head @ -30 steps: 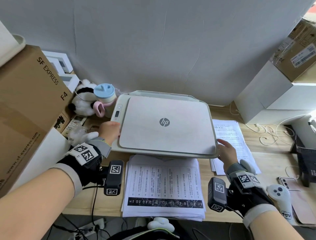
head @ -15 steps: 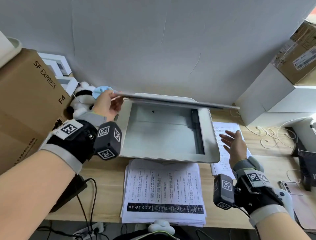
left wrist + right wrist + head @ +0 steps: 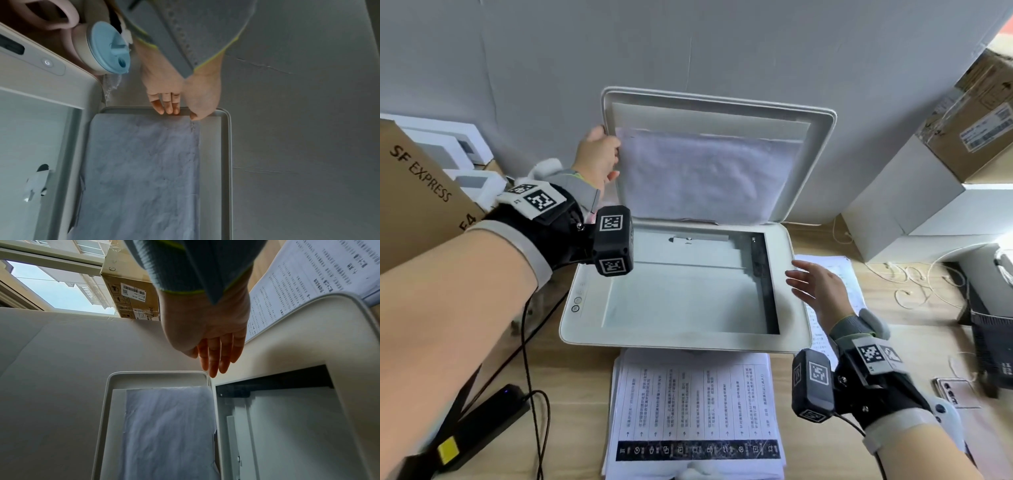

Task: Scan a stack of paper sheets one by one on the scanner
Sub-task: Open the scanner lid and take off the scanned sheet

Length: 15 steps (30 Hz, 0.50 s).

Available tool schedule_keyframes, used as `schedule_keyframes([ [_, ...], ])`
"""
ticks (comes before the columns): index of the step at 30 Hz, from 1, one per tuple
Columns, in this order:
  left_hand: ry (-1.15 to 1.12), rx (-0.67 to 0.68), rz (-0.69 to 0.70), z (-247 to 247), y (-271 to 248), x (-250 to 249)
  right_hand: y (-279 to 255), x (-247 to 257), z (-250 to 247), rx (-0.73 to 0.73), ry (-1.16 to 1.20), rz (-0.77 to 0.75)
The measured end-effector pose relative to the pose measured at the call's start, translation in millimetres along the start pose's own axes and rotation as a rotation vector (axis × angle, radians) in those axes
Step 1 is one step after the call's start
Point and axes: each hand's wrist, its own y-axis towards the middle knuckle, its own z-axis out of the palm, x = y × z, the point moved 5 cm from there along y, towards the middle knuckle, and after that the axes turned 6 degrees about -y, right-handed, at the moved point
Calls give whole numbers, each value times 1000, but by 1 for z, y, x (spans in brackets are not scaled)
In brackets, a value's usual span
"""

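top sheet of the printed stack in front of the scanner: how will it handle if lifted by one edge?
Top sheet is probably floppy: thin paper, likely to droop. Light, so the sheets beneath in the stack may drag along. The creased sheet against the raised lid suggests it crumples easily.
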Motion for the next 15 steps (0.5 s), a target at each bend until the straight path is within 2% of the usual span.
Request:
schedule_keyframes([
  [4,19,1,-29,4,8,9,11,5,6,24,-16,18],
  [11,24,-110,-27,3,8,36,21,14,19,50,-14,55],
  [15,75,-26,-76,6,6,53,22,10,22,64,-29,71],
])
